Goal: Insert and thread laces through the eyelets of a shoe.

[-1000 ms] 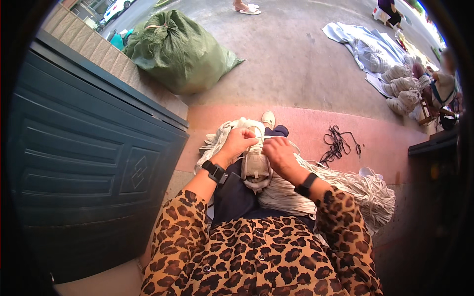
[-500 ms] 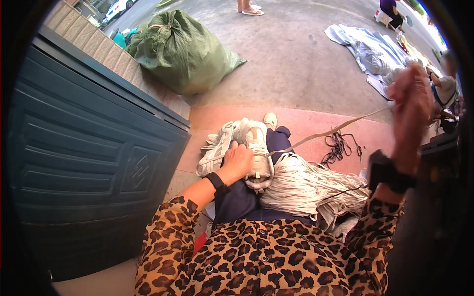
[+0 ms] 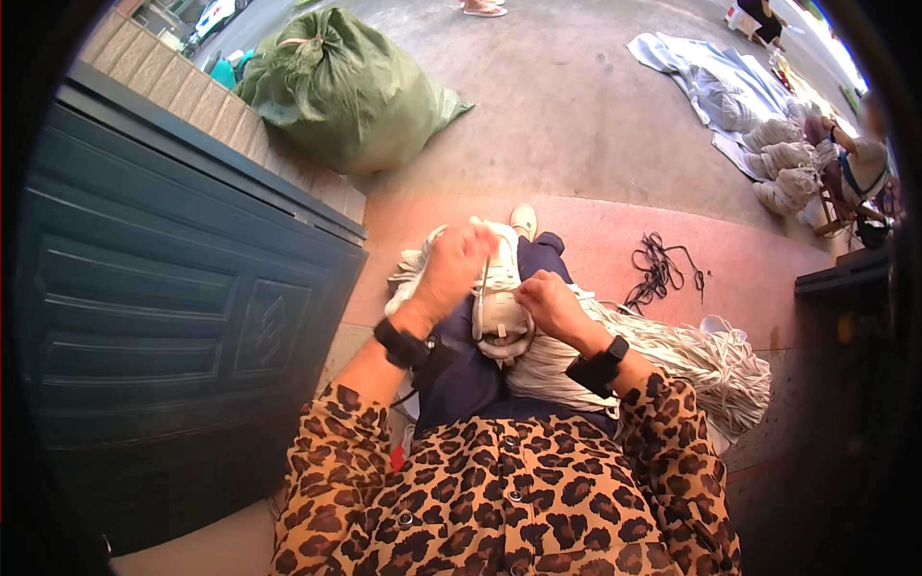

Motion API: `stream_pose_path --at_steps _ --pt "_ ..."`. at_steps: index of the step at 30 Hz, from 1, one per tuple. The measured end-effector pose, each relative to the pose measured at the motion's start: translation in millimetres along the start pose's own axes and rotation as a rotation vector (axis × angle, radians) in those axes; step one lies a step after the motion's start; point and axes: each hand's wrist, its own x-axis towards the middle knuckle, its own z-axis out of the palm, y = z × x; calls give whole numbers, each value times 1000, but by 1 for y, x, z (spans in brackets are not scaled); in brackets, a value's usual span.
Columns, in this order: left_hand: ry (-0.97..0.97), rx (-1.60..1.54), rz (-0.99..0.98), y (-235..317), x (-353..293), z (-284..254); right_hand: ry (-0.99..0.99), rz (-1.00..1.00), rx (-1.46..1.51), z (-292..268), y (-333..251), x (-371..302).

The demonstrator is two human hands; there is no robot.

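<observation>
A whitish lace-up sneaker [image 3: 499, 312] rests on my lap, its heel toward me. Over its upper left side, my left hand [image 3: 456, 269] is closed and slightly blurred, with a pale shoelace [image 3: 482, 288] running down from its fingers. My right hand [image 3: 555, 305] is pinched closed just right of the shoe; whatever sits between its fingertips is hidden. Beneath my right forearm, a thick bundle of off-white laces [image 3: 557, 370] spreads across my thigh to the right. More pale shoes [image 3: 408, 278] lie partly hidden behind my left hand.
A dark blue-green panelled door [image 3: 173, 317] stands close on my left. Ahead sits a stuffed green sack [image 3: 351, 96]. A tangle of black cord [image 3: 661, 274] lies on the pink floor. Far right, a seated person [image 3: 864, 158] is beside pale bundles [image 3: 783, 158] and a cloth [image 3: 672, 62].
My right hand has come down from far out at the right to beside the shoe. My left hand has risen a little. The long lace stretched to the right no longer shows.
</observation>
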Motion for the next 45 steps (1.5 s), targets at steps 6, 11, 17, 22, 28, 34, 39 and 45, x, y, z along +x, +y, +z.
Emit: stream_pose_path --at_steps 6,11,17,22,28,34,39,45 --pt "-116 -63 -239 1 2 -17 103 -174 -463 22 1 7" --pt "-81 414 20 -65 -20 -20 63 -204 -516 31 1 13" --pt "-122 155 -261 -52 -23 -8 -100 -140 -430 30 13 25" --pt "31 384 -58 -55 -30 17 -40 -129 -285 29 17 24" --pt "67 411 105 -71 -42 20 -213 -22 -57 24 4 33" --pt "-12 609 180 -73 -43 28 -40 -168 -136 34 6 30" --pt "-41 842 5 -65 -35 30 -72 -193 -120 27 5 28" --pt "-180 777 -36 -74 -20 24 55 -195 -248 21 2 16"
